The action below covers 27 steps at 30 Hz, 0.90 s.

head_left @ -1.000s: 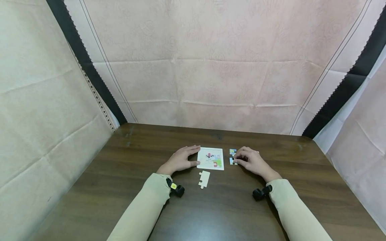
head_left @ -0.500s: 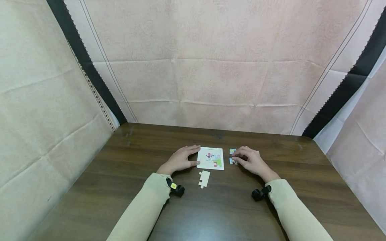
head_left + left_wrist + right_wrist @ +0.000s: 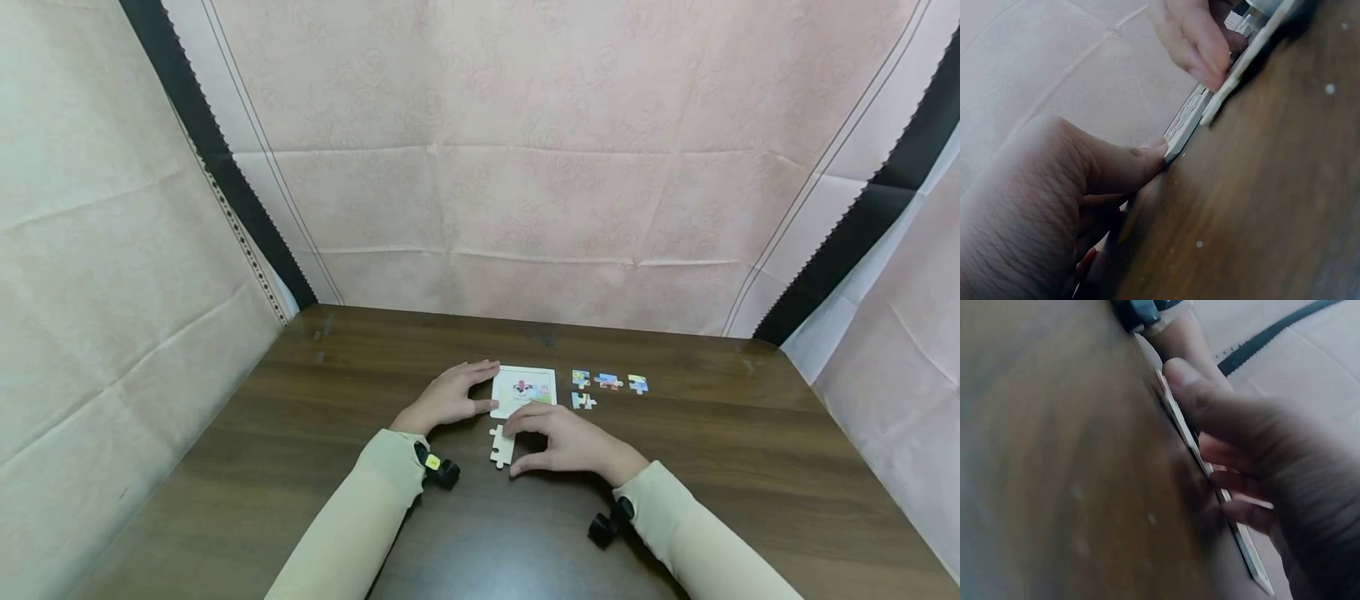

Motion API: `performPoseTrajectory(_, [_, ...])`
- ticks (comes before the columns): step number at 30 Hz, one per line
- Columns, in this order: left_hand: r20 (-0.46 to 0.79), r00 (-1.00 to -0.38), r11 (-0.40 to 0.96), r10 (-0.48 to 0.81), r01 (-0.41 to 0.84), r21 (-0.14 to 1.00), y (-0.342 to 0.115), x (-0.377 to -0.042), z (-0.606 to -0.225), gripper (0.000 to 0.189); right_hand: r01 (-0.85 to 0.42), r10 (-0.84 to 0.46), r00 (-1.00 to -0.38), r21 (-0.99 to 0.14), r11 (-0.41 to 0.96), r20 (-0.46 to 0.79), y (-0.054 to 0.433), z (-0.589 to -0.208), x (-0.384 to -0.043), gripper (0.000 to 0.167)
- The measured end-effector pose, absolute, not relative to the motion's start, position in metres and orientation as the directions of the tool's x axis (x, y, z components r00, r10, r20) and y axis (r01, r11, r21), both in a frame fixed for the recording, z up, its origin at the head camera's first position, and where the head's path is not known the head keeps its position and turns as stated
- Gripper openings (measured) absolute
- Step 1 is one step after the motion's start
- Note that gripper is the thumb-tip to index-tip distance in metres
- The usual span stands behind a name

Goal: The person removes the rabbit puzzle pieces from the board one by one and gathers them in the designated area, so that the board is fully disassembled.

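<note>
A white-framed jigsaw board (image 3: 522, 368), partly filled with a cartoon picture, lies on the table. My left hand (image 3: 448, 396) rests along its left side, thumb and fingers spread and touching the edge. In the left wrist view, its thumb (image 3: 1119, 167) presses the edge of the board. Just in front of the board is a pale, blank-faced puzzle piece (image 3: 499, 450), knobbed on its left and lower sides. Thumb and curled fingers of my right hand (image 3: 573, 442) hold it at its right side. That hand covers the board's lower right corner.
Several colourful loose puzzle pieces lie right of the board: one (image 3: 581, 378) at the upper left, one (image 3: 609, 382) beside it, another (image 3: 638, 384) further right, and a lower one (image 3: 583, 401). Fabric walls stand behind the brown table (image 3: 360, 500).
My right hand has left the loose pieces, moved left and toward me, and taken hold of the pale piece, which has turned slightly and shifted left. My left hand stays put.
</note>
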<state>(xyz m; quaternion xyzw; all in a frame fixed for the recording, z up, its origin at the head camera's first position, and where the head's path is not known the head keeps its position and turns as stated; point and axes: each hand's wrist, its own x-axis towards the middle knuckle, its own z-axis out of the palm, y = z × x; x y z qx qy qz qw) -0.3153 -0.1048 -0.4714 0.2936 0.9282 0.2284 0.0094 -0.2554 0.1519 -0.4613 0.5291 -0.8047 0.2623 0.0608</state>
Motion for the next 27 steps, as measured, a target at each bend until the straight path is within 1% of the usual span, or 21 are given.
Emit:
performPoseTrajectory(2, [0.118, -0.827, 0.722, 0.55, 0.541, 0.431, -0.105, -0.315, -0.471, 0.072, -0.876, -0.805, -0.465, -0.324, 0.358, 0.369, 0.147, -0.46, -0.25, 0.045])
performPoseTrajectory(5, [0.121, -0.824, 0.721, 0.553, 0.546, 0.427, -0.106, -0.315, -0.472, 0.072, -0.875, -0.792, -0.481, -0.272, 0.402, 0.376, 0.139, -0.459, -0.245, 0.042])
performPoseTrajectory(8, [0.127, -0.823, 0.718, 0.554, 0.55, 0.428, -0.106, -0.315, -0.472, 0.072, -0.886, -0.794, -0.463, -0.212, 0.412, 0.393, 0.135, -0.458, -0.244, 0.036])
performPoseTrajectory(12, [0.133, -0.822, 0.712, 0.554, 0.551, 0.435, -0.106, -0.315, -0.471, 0.072, -0.912, -0.811, -0.408, -0.152, 0.38, 0.42, 0.136, -0.456, -0.245, 0.027])
performPoseTrajectory(15, [0.133, -0.821, 0.711, 0.555, 0.551, 0.436, -0.106, -0.315, -0.471, 0.072, -0.927, -0.805, -0.375, -0.163, 0.339, 0.461, 0.14, -0.455, -0.248, 0.019])
performPoseTrajectory(17, [0.131, -0.82, 0.711, 0.557, 0.552, 0.435, -0.106, -0.315, -0.471, 0.073, -0.926, -0.784, -0.378, -0.203, 0.319, 0.492, 0.144, -0.456, -0.25, 0.017])
performPoseTrajectory(20, [0.129, -0.818, 0.711, 0.561, 0.555, 0.431, -0.106, -0.315, -0.472, 0.073, -0.904, -0.729, -0.425, -0.296, 0.309, 0.536, 0.148, -0.46, -0.255, 0.016])
performPoseTrajectory(22, [0.131, -0.815, 0.708, 0.564, 0.559, 0.431, -0.106, -0.314, -0.471, 0.073, -0.875, -0.674, -0.482, -0.355, 0.331, 0.56, 0.149, -0.462, -0.258, 0.017])
performPoseTrajectory(24, [0.132, -0.815, 0.708, 0.565, 0.56, 0.431, -0.105, -0.314, -0.47, 0.073, -0.823, -0.597, -0.567, -0.422, 0.38, 0.568, 0.15, -0.463, -0.26, 0.017])
performPoseTrajectory(27, [0.133, -0.817, 0.71, 0.562, 0.558, 0.429, -0.104, -0.313, -0.467, 0.072, -0.688, -0.448, -0.726, -0.56, 0.462, 0.522, 0.15, -0.461, -0.261, 0.018])
